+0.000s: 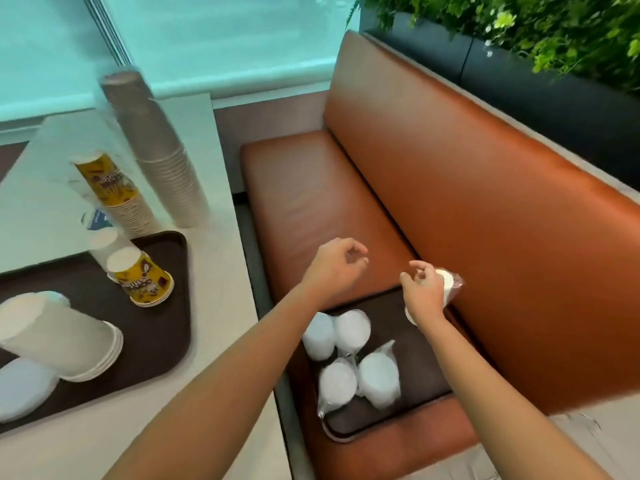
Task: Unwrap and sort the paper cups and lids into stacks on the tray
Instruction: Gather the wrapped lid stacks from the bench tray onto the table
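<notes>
right hand (424, 296) pinches, it seems, wrapped lids (450, 285) past the tray (415, 341) edge; left hand (334, 265) curled, empty.

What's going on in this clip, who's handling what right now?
A person is sorting cups and lids at a booth. The right hand holds a plastic-wrapped stack of lids above the tray on the bench seat, where four more wrapped lid stacks lie. The left hand hovers nearby, fingers curled, holding nothing. On the table tray sit unwrapped white cups and a yellow printed cup.
</notes>
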Demonstrator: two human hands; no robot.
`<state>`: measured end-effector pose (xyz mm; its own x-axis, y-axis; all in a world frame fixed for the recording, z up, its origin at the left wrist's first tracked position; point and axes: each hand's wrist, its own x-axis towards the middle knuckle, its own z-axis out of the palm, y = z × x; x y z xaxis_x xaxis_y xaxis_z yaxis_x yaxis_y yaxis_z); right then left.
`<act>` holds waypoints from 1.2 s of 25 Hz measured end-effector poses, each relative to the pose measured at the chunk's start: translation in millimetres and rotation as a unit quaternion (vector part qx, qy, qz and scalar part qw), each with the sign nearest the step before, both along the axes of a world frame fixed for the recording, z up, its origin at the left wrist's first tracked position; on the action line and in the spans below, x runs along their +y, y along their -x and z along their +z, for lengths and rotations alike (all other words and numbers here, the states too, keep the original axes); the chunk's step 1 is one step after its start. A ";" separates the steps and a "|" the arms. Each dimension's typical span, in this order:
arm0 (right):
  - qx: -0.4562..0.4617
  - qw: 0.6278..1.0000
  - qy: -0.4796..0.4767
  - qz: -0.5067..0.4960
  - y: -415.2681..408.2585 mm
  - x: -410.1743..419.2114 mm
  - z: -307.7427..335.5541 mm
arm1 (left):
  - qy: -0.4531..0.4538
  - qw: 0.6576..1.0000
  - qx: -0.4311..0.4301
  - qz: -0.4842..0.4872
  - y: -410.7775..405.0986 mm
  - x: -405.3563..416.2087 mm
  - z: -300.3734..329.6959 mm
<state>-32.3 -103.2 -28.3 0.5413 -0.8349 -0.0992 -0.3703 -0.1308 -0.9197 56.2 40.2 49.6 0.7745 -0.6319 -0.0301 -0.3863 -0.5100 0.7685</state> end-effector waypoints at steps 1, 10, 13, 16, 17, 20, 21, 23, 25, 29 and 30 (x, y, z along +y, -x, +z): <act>-0.003 0.999 0.007 -0.041 5.7 -16.2 -10.6 | -0.006 1.000 0.018 -0.004 5.0 -17.8 -13.0; 0.113 0.967 -0.151 -0.169 24.0 -156.7 -134.4 | -0.197 0.968 0.000 -0.154 14.3 -151.2 -129.6; 0.111 0.957 -0.229 -0.142 18.4 -170.9 -164.6 | -0.239 0.941 -0.095 -0.219 16.5 -194.0 -154.4; 0.120 0.931 -0.325 -0.114 10.8 -173.7 -178.4 | -0.273 0.920 -0.096 -0.265 18.5 -224.8 -178.3; 0.120 0.923 -0.352 -0.100 9.5 -173.6 -183.2 | -0.267 0.924 -0.079 -0.261 19.7 -228.8 -185.2; 0.121 0.901 -0.412 -0.060 10.8 -165.8 -201.2 | -0.158 0.969 -0.032 -0.189 23.3 -214.9 -198.9; 0.126 0.895 -0.425 -0.048 11.4 -161.0 -206.7 | -0.122 0.980 -0.019 -0.159 22.8 -206.6 -203.9; 0.127 0.886 -0.445 -0.027 10.8 -149.5 -212.3 | -0.081 0.991 0.022 -0.102 20.4 -189.2 -210.9; 0.095 0.882 -0.460 -0.031 8.6 -140.8 -215.8 | -0.055 0.994 0.079 -0.057 18.1 -174.3 -212.6; 0.019 0.900 -0.434 -0.047 15.1 -127.3 -218.6 | -0.022 0.988 0.154 0.001 15.6 -149.0 -203.6; 0.012 0.907 -0.417 -0.052 17.5 -124.2 -216.2 | -0.010 0.988 0.156 0.014 15.9 -142.7 -196.6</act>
<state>-49.9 -227.4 -244.5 0.4526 -0.5110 -0.7308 -0.3615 0.6440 -0.6742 40.3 -102.4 -147.0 0.7426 -0.6077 -0.2815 -0.1182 -0.5327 0.8380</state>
